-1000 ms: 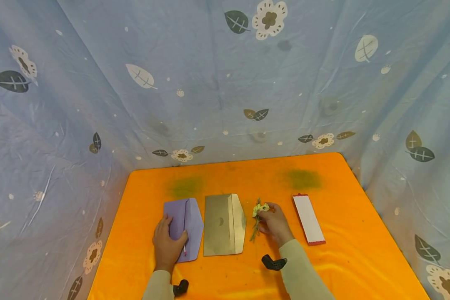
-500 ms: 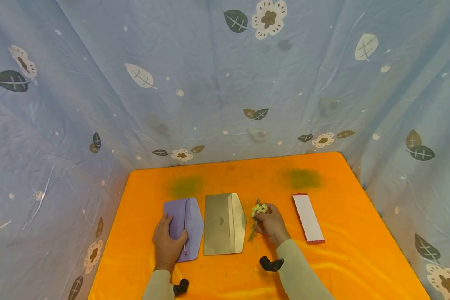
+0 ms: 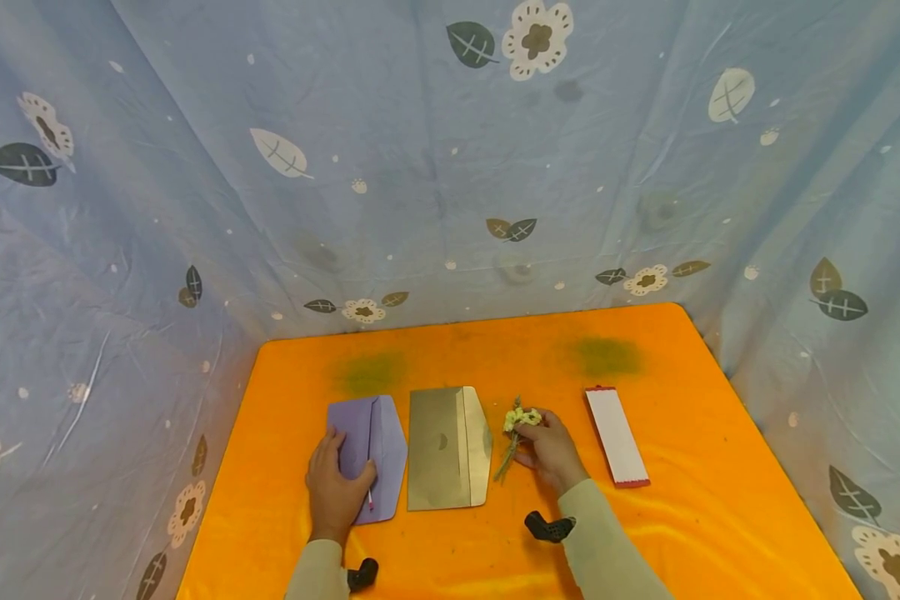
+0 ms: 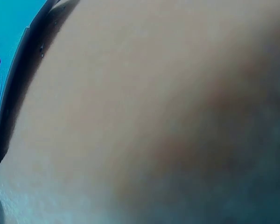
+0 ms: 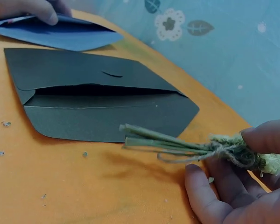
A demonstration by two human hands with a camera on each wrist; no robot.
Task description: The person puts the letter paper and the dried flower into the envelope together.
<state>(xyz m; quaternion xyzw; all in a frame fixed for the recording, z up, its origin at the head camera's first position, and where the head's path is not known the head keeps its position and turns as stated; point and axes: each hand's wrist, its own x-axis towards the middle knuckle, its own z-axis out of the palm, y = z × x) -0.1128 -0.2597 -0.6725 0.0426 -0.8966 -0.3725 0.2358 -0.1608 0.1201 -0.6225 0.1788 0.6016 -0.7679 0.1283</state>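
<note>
Dried flower sprig (image 5: pixel 196 148) is being pinched in the right hand (image 3: pixel 551 454) grip, just right of the gold envelope (image 3: pixel 447 447), flap open. Purple envelope (image 3: pixel 371 454) is being pressed flat by the left hand (image 3: pixel 335 487) on the orange table (image 3: pixel 690 517).

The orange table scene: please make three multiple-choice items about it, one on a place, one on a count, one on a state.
1. Where does the white card lie?
A. right of the right hand
B. between the envelopes
C. under the left hand

2. How many envelopes lie on the table?
A. one
B. two
C. four

3. What does the right hand do?
A. rests flat on the table
B. pinches the sprig
C. grips the card

Answers:
1. A, the card lies alone at the far right.
2. B, a purple envelope and a gold envelope.
3. B, thumb and fingers close on the tied flower end.
</note>
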